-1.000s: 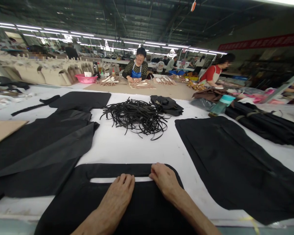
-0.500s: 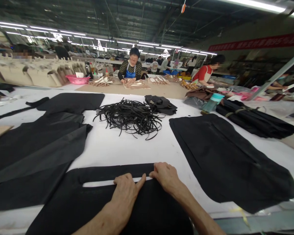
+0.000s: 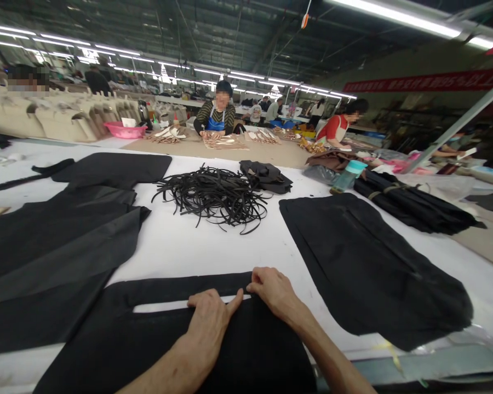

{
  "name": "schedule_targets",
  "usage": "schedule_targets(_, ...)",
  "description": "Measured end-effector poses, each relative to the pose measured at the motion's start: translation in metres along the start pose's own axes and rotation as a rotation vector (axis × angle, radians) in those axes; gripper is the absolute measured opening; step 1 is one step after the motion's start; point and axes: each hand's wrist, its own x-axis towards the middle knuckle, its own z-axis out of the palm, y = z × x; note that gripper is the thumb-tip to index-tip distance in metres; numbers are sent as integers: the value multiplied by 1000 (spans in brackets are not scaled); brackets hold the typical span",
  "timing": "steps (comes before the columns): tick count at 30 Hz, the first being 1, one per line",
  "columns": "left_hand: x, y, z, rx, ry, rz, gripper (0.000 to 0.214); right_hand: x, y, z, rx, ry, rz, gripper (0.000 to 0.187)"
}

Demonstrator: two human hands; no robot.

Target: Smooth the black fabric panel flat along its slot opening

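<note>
A black fabric piece (image 3: 148, 339) with a long slot cut near its top lies at the near edge of the white table (image 3: 213, 249). My left hand (image 3: 209, 320) rests flat on it just below the slot, fingers spread, thumb pointing right. My right hand (image 3: 273, 290) presses on the fabric at the slot's right end, fingers curled down onto the cloth. The two hands almost touch.
A tangle of black strips (image 3: 213, 194) lies mid-table with a folded black cloth (image 3: 267, 176) behind it. Stacks of black fabric lie left (image 3: 53, 246) and right (image 3: 365, 262). A teal-capped bottle (image 3: 347, 175) and a dark roll (image 3: 414, 205) sit right. Other people work at far tables.
My left hand slid right and spread its thumb toward my right hand. The camera view shifted slightly to the right; the fabric stayed in place.
</note>
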Motion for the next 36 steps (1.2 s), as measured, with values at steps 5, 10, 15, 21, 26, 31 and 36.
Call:
schedule_targets(5,-2,-17,-23,-164,-13,15,66,6,-3,5,-38,-54,-4,6)
schedule_targets(10,-3,-47,-12,-502,-113,50,55,9,1,6,-50,-74,-9,9)
schedule_targets(15,-34,-93,6,-565,-253,-85,57,7,2,7,-30,-77,8,13)
schedule_targets(21,-81,-133,30,-522,-353,-291,62,5,5,16,-5,-43,14,16)
schedule_targets(26,-87,-136,37,-502,-315,-318,64,6,22,19,254,66,-58,23)
schedule_targets(31,-81,-123,55,-509,-270,-329,68,2,23,11,165,329,-112,16)
schedule_targets(36,-73,-108,79,-589,-96,-307,52,-9,7,18,-3,172,-138,21)
